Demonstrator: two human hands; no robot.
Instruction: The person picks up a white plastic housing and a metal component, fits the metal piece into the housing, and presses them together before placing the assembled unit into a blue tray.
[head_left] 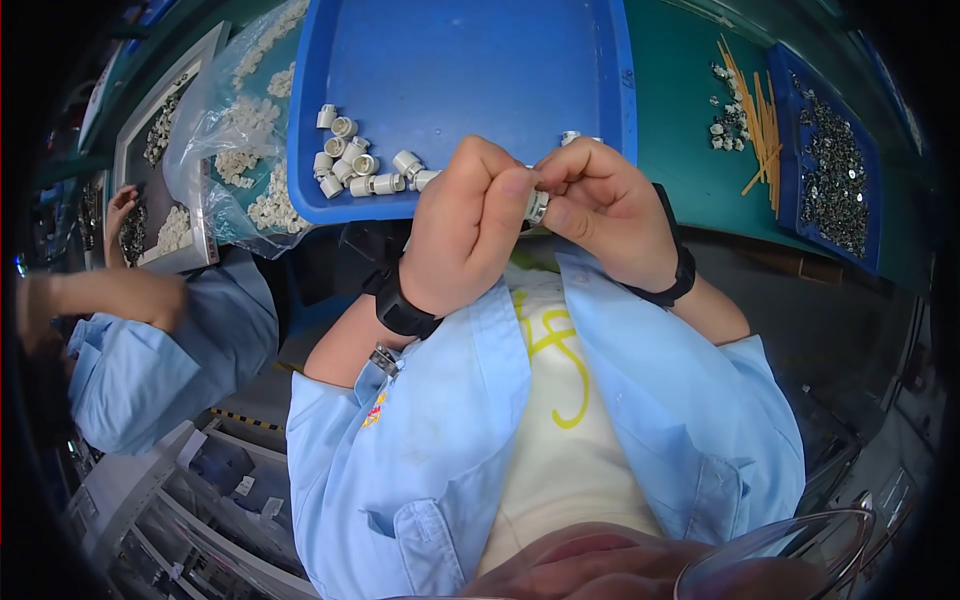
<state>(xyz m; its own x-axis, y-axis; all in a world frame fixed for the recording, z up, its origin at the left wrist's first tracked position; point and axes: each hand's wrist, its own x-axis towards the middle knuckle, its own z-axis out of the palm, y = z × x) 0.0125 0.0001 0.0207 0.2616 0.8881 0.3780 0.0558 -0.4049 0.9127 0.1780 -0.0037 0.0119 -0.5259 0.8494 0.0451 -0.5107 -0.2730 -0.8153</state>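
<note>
Left grip and right grip pinching small round pale piece; hollow off-white cylinders; smooth blue tray

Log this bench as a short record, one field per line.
Left hand: pinching a small white part with a shiny end
Right hand: fingers closed on the same part, opposite side
Ahead: large blue tray, white cylindrical pieces mostly grouped in its near left corner
Right side: wooden sticks on the green table, beside a smaller blue tray of small metal parts
Left side: clear plastic bag; beyond it, another person's light-blue sleeve
Unclear: the part's full shape, hidden by fingers
</note>
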